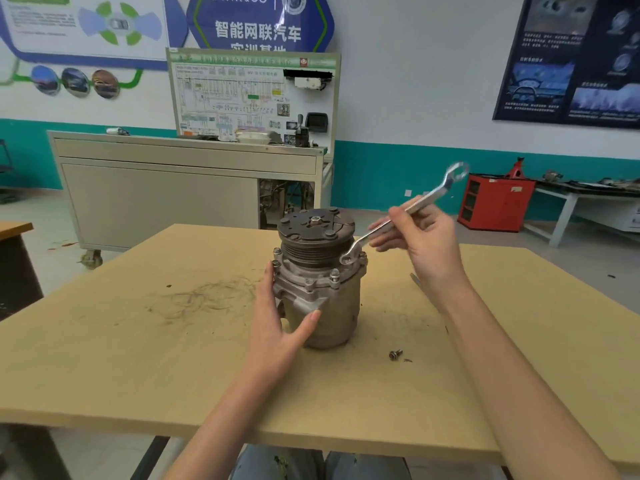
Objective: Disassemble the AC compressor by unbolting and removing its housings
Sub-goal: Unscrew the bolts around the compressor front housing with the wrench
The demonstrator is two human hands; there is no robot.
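- Compressor [322,289] is looking heavy and rigid; its lower body is offering the surest hold.
- Left hand [273,317] is bracing its side, fingers spread.
- Right hand [422,237] is pinching wrench [426,197] above it.

Wrench [424,199] in right hand [423,237] at compressor [323,296]

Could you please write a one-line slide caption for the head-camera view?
Left hand steadies the upright AC compressor while the right hand holds a ring spanner at its housing bolts.

A dull grey compressor [320,289] (its pulley [317,237] near black) on a scuffed tan table [138,358]; silver wrench [405,216], red cabinet [495,202].
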